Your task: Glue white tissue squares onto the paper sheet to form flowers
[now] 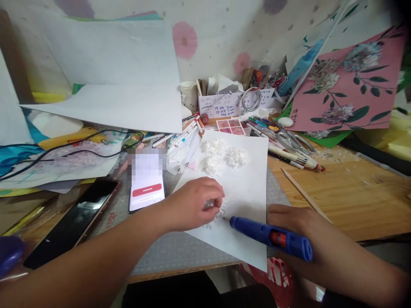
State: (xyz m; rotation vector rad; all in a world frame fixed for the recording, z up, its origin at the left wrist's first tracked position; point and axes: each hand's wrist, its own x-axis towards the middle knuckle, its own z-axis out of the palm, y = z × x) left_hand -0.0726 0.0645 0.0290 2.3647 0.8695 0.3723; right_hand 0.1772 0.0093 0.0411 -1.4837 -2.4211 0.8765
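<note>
A white paper sheet lies at a slant on a grey cutting mat. Three fluffy white clusters, like paper flower heads, rest on its upper part. My right hand grips a blue glue pen, its thin metal tip pointing left, close to small white pieces on the sheet. Over those pieces my left hand is closed in a pinch, just left of the tip. Whatever its fingertips hold is too small and hidden to name.
Left of the sheet lie a lit phone and a dark phone. Markers, scissors and a wooden stick lie around it. A pink flower picture leans at the right; a black cable runs at left.
</note>
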